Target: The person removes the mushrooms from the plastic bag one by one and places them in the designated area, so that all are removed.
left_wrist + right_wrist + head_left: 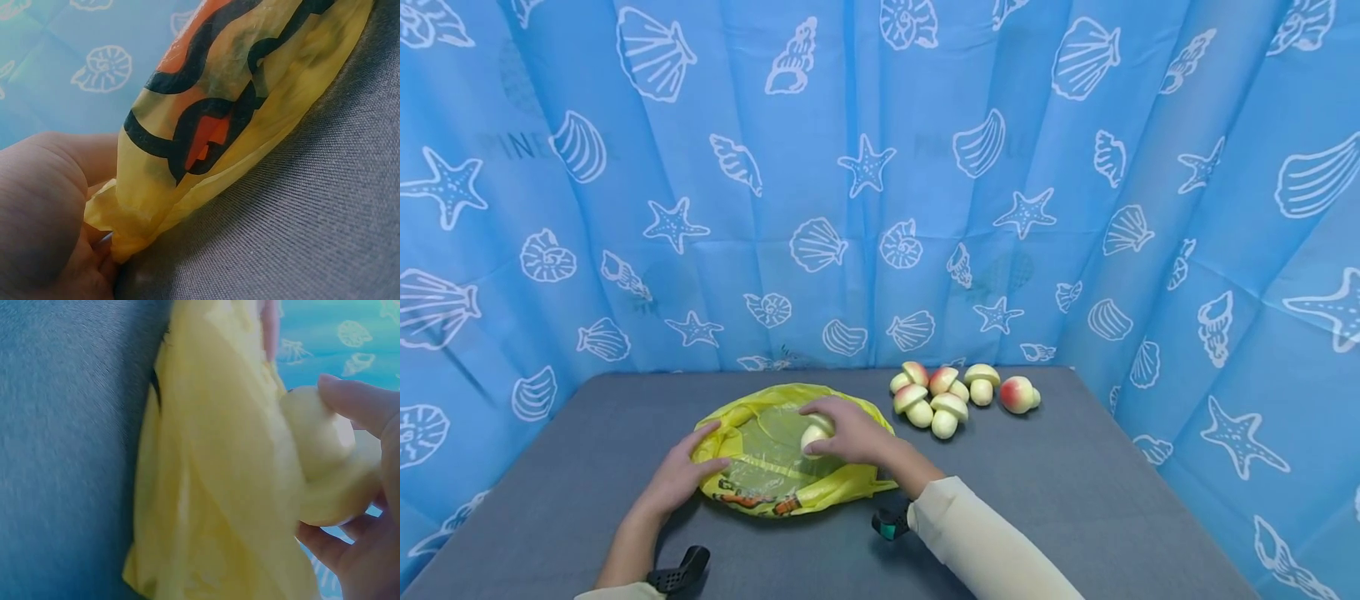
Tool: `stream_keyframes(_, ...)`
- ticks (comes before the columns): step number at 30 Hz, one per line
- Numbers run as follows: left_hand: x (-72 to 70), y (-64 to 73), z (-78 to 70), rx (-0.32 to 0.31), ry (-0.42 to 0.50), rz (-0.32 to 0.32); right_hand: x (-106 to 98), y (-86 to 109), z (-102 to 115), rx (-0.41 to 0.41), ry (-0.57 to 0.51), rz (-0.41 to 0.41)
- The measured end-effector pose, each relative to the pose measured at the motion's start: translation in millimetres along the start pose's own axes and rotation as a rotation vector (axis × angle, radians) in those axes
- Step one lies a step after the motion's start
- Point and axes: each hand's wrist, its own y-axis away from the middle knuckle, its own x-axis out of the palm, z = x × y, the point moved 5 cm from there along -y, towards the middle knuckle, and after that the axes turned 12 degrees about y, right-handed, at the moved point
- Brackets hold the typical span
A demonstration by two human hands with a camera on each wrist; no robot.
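Note:
A yellow plastic bag [842, 485] with orange and black print lies with its mouth spread wide on the grey table. My left hand [676, 482] grips the bag's left edge, and the left wrist view has the bunched yellow plastic [134, 219] between thumb and fingers. Over the bag's mouth, my right hand [856, 435] holds a pale mushroom-shaped piece [814, 435] between thumb and fingers. In the right wrist view that mushroom [315, 428] is beside the bag's rim, slightly blurred. The bag's inside is hidden from both wrist views.
Several more toy mushrooms, some with reddish caps, stand or lie in a group [946, 415] behind and right of the bag. One red-capped mushroom [1017, 394] lies on its side at the group's right. A blue shell-print curtain [865, 283] hangs behind the table [1030, 475].

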Motion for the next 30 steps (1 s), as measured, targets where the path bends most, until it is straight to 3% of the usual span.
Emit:
stream_keyframes(13, -0.1, 0.6, 1.2, 0.011, 0.000, -0.007, -33.4, 26.1, -25.0, 0.025, -0.058, -0.174)
stream_keyframes(20, 0.4, -0.6, 3.2, 0.020, -0.013, 0.001, -49.9, 48.2, -43.8, 0.046, -0.052, -0.307)
stream_keyframes(30, -0.1, -0.6, 2.2, 0.022, -0.010, 0.003, -62.0, 80.1, -71.5, 0.089, -0.052, -0.436)
